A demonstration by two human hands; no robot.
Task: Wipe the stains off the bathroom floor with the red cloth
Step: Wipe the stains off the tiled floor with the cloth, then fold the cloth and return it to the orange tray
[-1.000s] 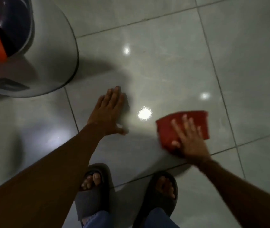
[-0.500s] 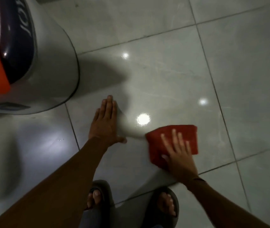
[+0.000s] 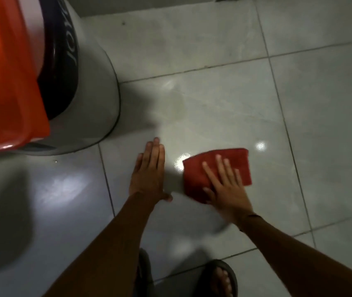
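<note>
Left hand (image 3: 149, 174) flat on floor (image 3: 213, 103), fingers together. Right hand (image 3: 227, 187) flat on cloth (image 3: 230, 166), just right of left hand. Cloth lies on floor, sticks out past fingertips. Big round tub (image 3: 89, 99) at far left, behind left hand. Bucket (image 3: 5, 82) above tub. Sandal (image 3: 220, 279) near bottom edge, below right arm.

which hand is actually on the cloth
The right hand: it lies flat, fingers spread, on the red cloth. The left hand presses on bare floor tile beside it.
</note>
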